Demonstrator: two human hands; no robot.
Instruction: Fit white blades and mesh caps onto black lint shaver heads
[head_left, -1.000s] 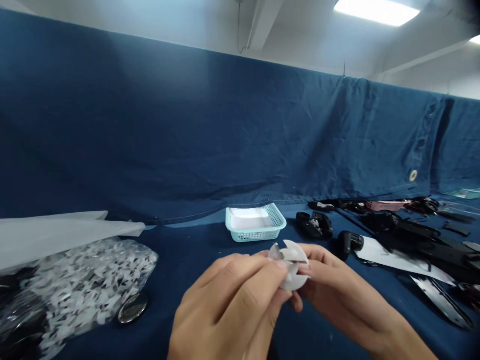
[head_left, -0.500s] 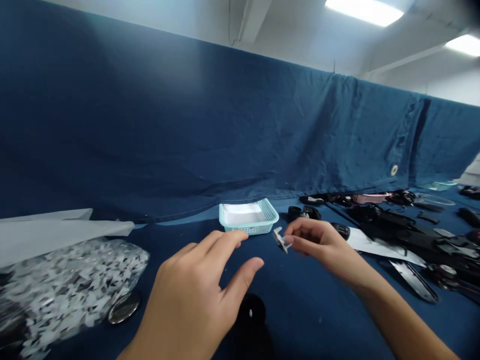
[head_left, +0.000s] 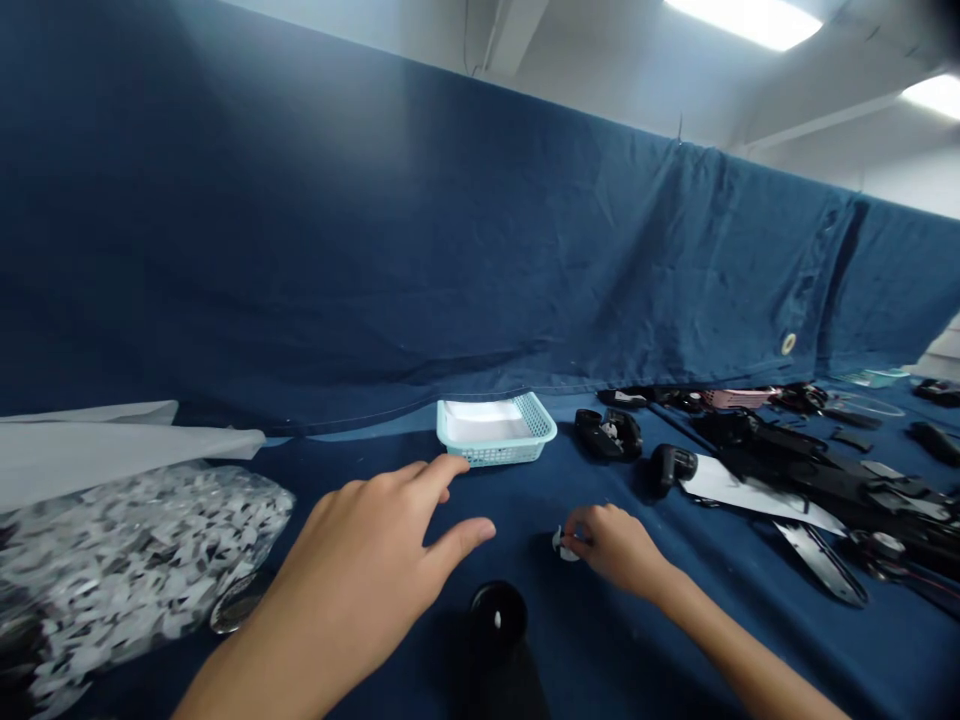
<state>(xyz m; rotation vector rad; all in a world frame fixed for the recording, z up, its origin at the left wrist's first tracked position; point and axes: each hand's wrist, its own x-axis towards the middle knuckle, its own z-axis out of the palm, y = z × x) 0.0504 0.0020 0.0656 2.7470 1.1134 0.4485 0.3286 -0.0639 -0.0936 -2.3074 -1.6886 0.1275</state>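
Observation:
My left hand [head_left: 367, 570] hovers over the blue cloth, thumb and fingers apart, with nothing between them. Low over the cloth, or touching it, my right hand [head_left: 615, 550] pinches a small white plastic piece [head_left: 567, 548] between thumb and fingertips; part of the piece is covered by the fingers. Between the hands, nearer to me, stands a black cylinder-like object [head_left: 501, 620] with a small white spot in its round top. Beyond them sits a light blue basket [head_left: 491, 455] with a white sheet inside.
A clear bag of many small white pieces [head_left: 150, 560] lies at left, beside a round shiny disc [head_left: 236, 605]. Right of the basket is an open black case [head_left: 609, 435]. Black parts [head_left: 810, 460] and a white sheet [head_left: 757, 490] spread farther right. A blue curtain [head_left: 450, 250] hangs behind.
My right hand has moved down and nearer to me, carrying the white piece to the cloth. My left hand has shifted slightly left. The black case is more fully uncovered.

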